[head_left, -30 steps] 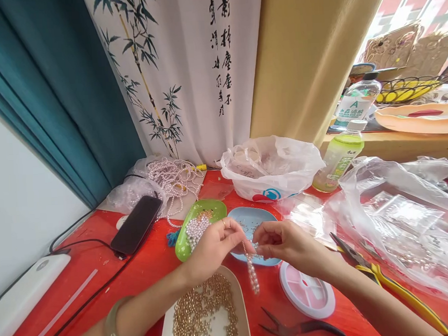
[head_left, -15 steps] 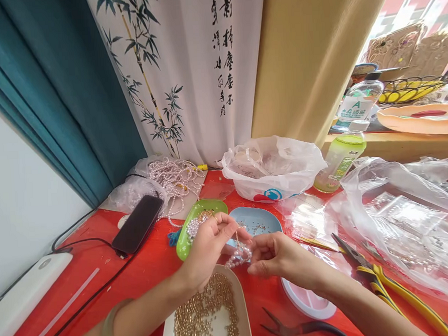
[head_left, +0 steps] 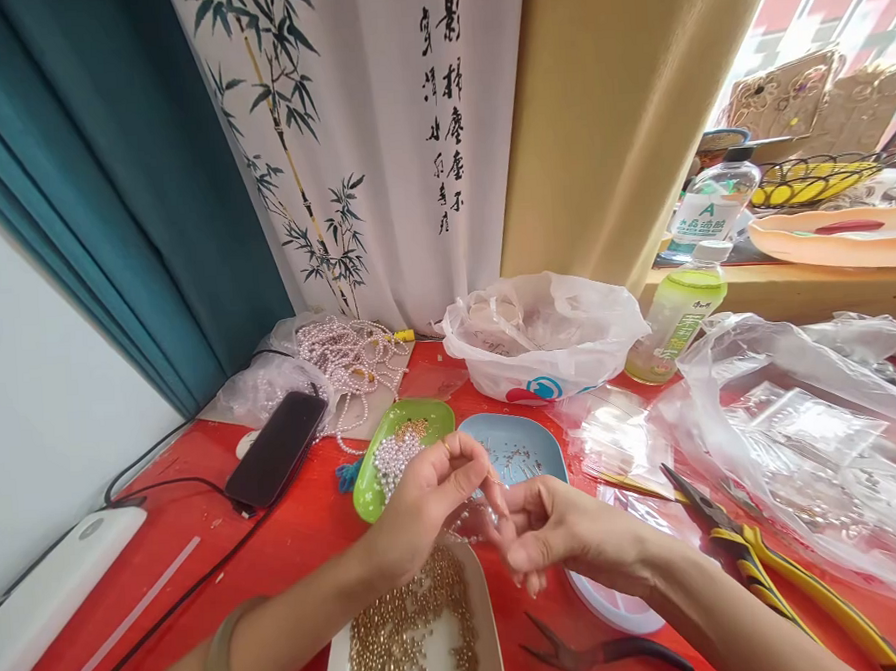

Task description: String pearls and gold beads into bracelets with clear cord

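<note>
A string of pale pearly beads (head_left: 469, 522) dangles between my two hands over the far end of a white tray of gold beads (head_left: 461, 585). My left hand (head_left: 427, 502) is closed, thumb and forefinger pinching the upper end of the string. Close against it, my right hand (head_left: 559, 530) has curled fingers pressed on the string; its fingertips are slightly blurred. Behind the left hand lies a green tray (head_left: 441, 413) holding pearly and gold beads. A blue tray (head_left: 547, 435) with small metal pins and bits lies just beyond both hands.
Black-handled pliers (head_left: 607, 653) and yellow-handled pliers (head_left: 791, 578) lie on the right, near a round white box (head_left: 620, 617). Plastic bags (head_left: 720, 361) and a drink bottle (head_left: 677, 323) stand behind. A phone (head_left: 278, 450) and bead strings (head_left: 344, 351) are at left.
My right hand has come in closer to the left, its lower fingers now reaching below the fingertips. The bead string has dropped slightly and is more covered by the fingers.
</note>
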`<move>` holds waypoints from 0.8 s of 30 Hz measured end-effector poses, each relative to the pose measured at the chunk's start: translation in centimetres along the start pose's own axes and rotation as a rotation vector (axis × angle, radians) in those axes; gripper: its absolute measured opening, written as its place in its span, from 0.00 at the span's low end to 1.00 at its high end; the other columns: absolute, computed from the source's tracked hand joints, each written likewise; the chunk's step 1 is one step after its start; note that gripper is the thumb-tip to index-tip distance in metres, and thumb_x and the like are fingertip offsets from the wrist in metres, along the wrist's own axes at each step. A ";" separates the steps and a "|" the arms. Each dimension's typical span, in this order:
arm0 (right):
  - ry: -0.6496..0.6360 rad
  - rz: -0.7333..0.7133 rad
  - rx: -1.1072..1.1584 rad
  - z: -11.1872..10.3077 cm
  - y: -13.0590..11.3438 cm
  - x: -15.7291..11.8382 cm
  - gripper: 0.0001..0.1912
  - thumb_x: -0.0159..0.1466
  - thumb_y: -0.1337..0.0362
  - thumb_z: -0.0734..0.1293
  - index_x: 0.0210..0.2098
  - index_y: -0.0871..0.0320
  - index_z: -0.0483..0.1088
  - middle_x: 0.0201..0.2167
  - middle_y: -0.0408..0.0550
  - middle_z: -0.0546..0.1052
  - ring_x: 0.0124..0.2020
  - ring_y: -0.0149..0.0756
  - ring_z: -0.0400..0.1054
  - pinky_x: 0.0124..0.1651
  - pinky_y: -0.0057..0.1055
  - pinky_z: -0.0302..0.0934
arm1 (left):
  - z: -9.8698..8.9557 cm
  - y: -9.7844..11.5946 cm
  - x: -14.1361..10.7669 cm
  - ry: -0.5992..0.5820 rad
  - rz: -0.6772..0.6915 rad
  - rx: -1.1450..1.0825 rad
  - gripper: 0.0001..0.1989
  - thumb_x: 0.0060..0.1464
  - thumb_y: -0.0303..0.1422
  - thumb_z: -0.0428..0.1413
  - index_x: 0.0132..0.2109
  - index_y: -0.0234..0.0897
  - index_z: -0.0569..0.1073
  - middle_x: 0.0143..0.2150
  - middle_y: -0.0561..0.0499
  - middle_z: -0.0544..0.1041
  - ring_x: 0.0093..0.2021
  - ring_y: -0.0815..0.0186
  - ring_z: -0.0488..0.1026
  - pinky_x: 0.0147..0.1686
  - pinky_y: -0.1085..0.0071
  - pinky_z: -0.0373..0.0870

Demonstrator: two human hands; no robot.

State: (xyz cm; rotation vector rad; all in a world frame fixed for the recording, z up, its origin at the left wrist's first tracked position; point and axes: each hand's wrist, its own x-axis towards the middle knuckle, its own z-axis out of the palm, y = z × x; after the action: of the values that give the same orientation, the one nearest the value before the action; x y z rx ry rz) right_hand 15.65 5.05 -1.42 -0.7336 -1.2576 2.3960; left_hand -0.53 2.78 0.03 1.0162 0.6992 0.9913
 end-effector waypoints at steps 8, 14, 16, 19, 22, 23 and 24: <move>-0.067 -0.133 0.238 -0.2 1.0 0.6 0.09 0.51 0.67 0.72 0.28 0.69 0.71 0.19 0.44 0.72 0.21 0.20 0.65 0.24 0.13 0.57 | 0.0 -0.1 0.1 -0.100 0.025 -0.125 0.09 0.53 0.35 0.53 0.30 0.33 0.64 0.23 0.54 0.67 0.23 0.73 0.68 0.18 0.81 0.68; -0.051 -0.110 0.219 -0.3 1.4 0.6 0.08 0.52 0.67 0.71 0.29 0.68 0.73 0.17 0.44 0.73 0.17 0.19 0.66 0.23 0.14 0.57 | -0.2 -0.5 0.0 -0.199 0.032 -0.165 0.10 0.52 0.36 0.53 0.30 0.34 0.63 0.22 0.55 0.64 0.18 0.75 0.65 0.14 0.82 0.64; -0.055 -0.083 0.202 -0.3 1.6 0.6 0.10 0.51 0.66 0.71 0.28 0.69 0.73 0.17 0.45 0.74 0.16 0.19 0.65 0.21 0.14 0.57 | -0.3 -0.5 -0.1 -0.202 0.039 -0.161 0.10 0.53 0.36 0.53 0.30 0.34 0.63 0.21 0.56 0.63 0.16 0.77 0.61 0.13 0.83 0.60; -0.112 -0.007 0.181 -0.3 1.8 0.5 0.12 0.48 0.65 0.73 0.28 0.69 0.74 0.16 0.45 0.74 0.14 0.22 0.66 0.18 0.16 0.58 | -0.5 -0.4 -0.3 -0.189 0.028 -0.152 0.10 0.53 0.35 0.53 0.29 0.34 0.62 0.20 0.57 0.61 0.15 0.79 0.55 0.12 0.83 0.50; -0.117 0.046 0.161 -0.1 2.0 0.6 0.11 0.47 0.65 0.73 0.26 0.69 0.73 0.16 0.46 0.75 0.14 0.23 0.67 0.19 0.17 0.60 | -0.4 -0.2 -0.5 -0.202 0.025 -0.190 0.11 0.52 0.35 0.54 0.29 0.33 0.62 0.19 0.58 0.58 0.16 0.79 0.51 0.15 0.81 0.45; -0.099 0.044 0.162 0.0 2.1 0.7 0.11 0.47 0.66 0.73 0.25 0.69 0.73 0.17 0.46 0.75 0.15 0.23 0.67 0.19 0.16 0.60 | -0.3 -0.1 -0.6 -0.212 0.030 -0.212 0.11 0.51 0.35 0.54 0.28 0.33 0.61 0.19 0.59 0.57 0.16 0.79 0.50 0.15 0.80 0.44; -0.079 0.034 0.166 0.0 2.2 0.8 0.10 0.48 0.66 0.73 0.24 0.69 0.73 0.17 0.46 0.75 0.15 0.22 0.67 0.19 0.15 0.60 | -0.2 -0.1 -0.6 -0.223 0.037 -0.231 0.12 0.51 0.35 0.55 0.28 0.33 0.61 0.18 0.59 0.56 0.16 0.79 0.49 0.16 0.79 0.43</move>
State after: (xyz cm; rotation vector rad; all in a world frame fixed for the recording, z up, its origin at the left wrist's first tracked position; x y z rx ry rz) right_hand 14.87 4.25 -3.43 -0.6218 -1.0657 2.5427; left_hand -0.93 2.29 -0.07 0.9208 0.3736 0.9492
